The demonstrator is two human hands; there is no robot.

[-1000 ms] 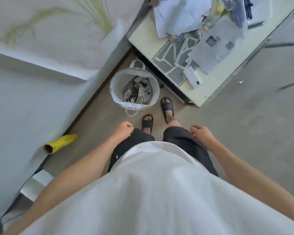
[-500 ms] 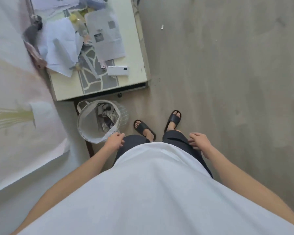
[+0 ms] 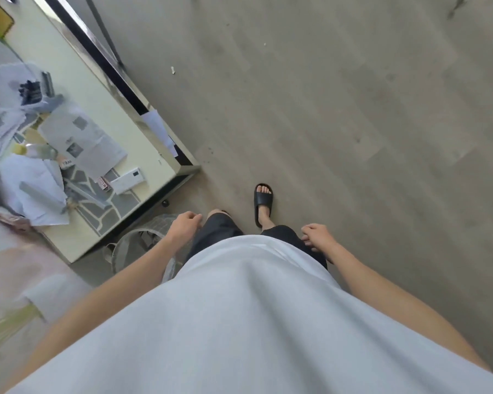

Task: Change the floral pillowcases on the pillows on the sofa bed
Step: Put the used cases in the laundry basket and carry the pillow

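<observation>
My left hand [image 3: 184,224] hangs beside my left thigh with loosely curled fingers and holds nothing. My right hand [image 3: 318,236] hangs beside my right thigh, also loosely curled and empty. A white mesh laundry basket [image 3: 134,245] stands on the floor just left of my left arm, which covers part of it; its contents are blurred. A strip of pale bedding with a yellow-green pattern [image 3: 15,302] shows at the lower left edge. No pillow or pillowcase is in view.
A low cream table [image 3: 103,109] at the left carries several papers, a white remote [image 3: 127,182] and other clutter. Grey wood-look floor [image 3: 353,123] stretches ahead and to the right. My feet in black slides [image 3: 264,200] stand near the table's corner.
The view has swung to the right, away from the bedding and the basket, toward open floor. The basket has slid from in front of me to under my left arm. Both hands stay empty.
</observation>
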